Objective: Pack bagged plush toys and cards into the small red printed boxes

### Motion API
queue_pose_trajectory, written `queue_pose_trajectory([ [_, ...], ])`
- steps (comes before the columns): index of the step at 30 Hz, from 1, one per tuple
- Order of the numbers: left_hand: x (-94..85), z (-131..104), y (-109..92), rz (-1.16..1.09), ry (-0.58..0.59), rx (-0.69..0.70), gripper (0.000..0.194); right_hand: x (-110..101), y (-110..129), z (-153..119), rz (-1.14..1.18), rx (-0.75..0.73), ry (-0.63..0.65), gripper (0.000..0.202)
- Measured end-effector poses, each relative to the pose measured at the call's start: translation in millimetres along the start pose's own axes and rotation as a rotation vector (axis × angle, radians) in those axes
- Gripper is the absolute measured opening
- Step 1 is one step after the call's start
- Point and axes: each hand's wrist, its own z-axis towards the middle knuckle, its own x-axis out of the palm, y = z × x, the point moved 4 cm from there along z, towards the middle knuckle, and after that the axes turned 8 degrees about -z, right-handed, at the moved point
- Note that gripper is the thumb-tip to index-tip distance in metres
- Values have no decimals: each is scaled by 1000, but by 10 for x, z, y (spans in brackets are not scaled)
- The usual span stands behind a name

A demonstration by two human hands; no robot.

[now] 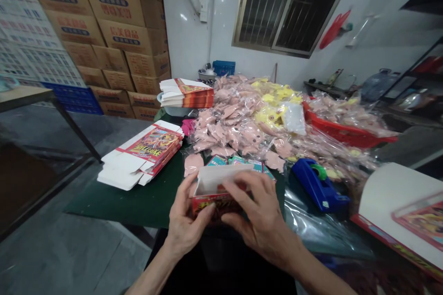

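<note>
A small red printed box [221, 203] with a raised white flap is held upright over the near edge of the green table. My left hand [188, 219] grips its left end, thumb on the front face. My right hand [258, 212] closes on its right end, with the fingers over the top and the thumb at the front. Just behind the box lie teal cards [237, 160], partly hidden by the flap. Beyond them spreads a heap of pink pieces in clear bags [238, 120], with yellow bagged pieces [273, 101] among them. What the box contains is hidden.
Flattened red-and-white boxes [148, 152] are stacked at the left, and more [188, 94] lie on a bowl behind. To the right are a blue tape dispenser [320, 186], a red basket [346, 133] of bagged pieces and an open carton [394, 203]. Brown cartons [121, 37] stand behind.
</note>
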Motion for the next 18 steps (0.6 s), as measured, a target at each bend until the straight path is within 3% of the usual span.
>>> queue_pose_trajectory([
  [3, -22, -26, 19, 46, -92, 151, 65, 35, -191, -157, 85, 283, -259, 49],
  [5, -22, -22, 51, 116, -150, 256, 62, 189, -323, -262, 301, 522, -293, 48],
  [7, -2, 3, 99, 210, -148, 338, 55, 404, -375, -319, 536, 650, -246, 42],
  [9, 7, 45, 133, 276, -126, 394, 47, 577, -373, -336, 657, 664, -233, 40],
  [12, -1, 125, 80, 254, -39, 416, 35, 717, -366, -337, 654, 602, -216, 45],
  [15, -6, 214, -87, 244, 32, 385, 19, 691, -384, -327, 546, 468, -208, 44],
  [18, 2, 289, -206, 219, 8, 320, 12, 567, -417, -288, 470, 310, -224, 44],
])
